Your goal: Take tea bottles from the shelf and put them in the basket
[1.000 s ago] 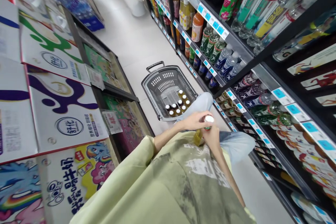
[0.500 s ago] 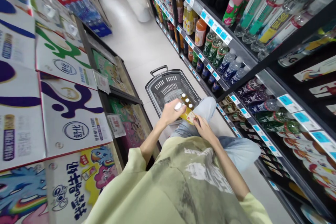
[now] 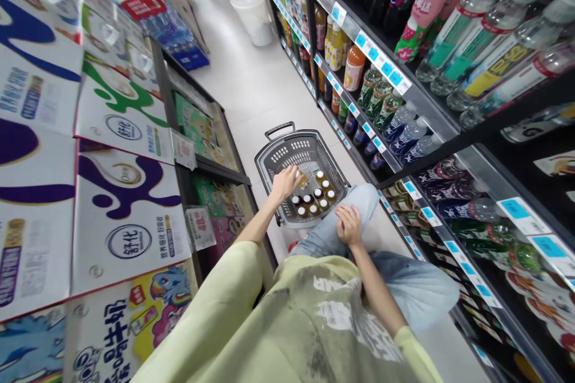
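A grey shopping basket (image 3: 287, 146) stands on the aisle floor in front of me, with several small amber bottles (image 3: 314, 197) standing in its near end. My left hand (image 3: 285, 182) reaches into the basket and is closed on another amber bottle (image 3: 301, 179), held low beside the others. My right hand (image 3: 348, 225) rests on my knee in pale jeans, fingers loosely spread and holding nothing.
Drink shelves (image 3: 395, 81) with bottles and blue price tags run along the right. Stacked milk cartons (image 3: 112, 191) fill the left side. A white bin (image 3: 251, 12) stands far down the pale floor. My green shirt (image 3: 314, 323) fills the bottom.
The bottle held in both hands near my chest passed to my left hand, which carried it forward and down into the basket. My right hand let go and dropped onto my knee.
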The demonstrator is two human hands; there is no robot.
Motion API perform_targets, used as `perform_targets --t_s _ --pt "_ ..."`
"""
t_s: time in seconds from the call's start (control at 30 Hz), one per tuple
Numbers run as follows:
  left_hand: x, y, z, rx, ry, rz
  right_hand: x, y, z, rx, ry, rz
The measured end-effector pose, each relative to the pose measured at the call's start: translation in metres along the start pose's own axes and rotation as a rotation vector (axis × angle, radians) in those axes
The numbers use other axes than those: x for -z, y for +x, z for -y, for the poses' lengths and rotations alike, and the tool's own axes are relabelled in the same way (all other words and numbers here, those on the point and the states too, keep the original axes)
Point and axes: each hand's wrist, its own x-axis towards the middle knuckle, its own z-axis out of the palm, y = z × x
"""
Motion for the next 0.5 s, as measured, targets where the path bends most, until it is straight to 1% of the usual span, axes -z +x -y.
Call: perform_targets --t_s 0.1,0.2,0.37,0.43,0.5 --pt "-0.031 0.022 0.004 0.054 -0.014 0.160 0.001 -0.005 -0.004 0.033 -0.013 -0.026" --pt "-0.062 0.044 0.003 0.102 -0.037 0.269 0.002 -0.007 -0.006 0.033 -0.039 -0.021" --pt "-0.107 0.073 -0.006 0.200 -0.095 0.381 0.005 -0.009 -0.007 0.029 -0.068 -0.010" --pt "-0.119 0.082 -0.012 0.243 -0.120 0.405 0.005 -0.009 -0.007 0.019 -0.084 -0.012" --pt "-0.125 0.089 -0.020 0.285 -0.141 0.410 0.002 -0.010 -0.007 0.026 -0.122 -0.016"
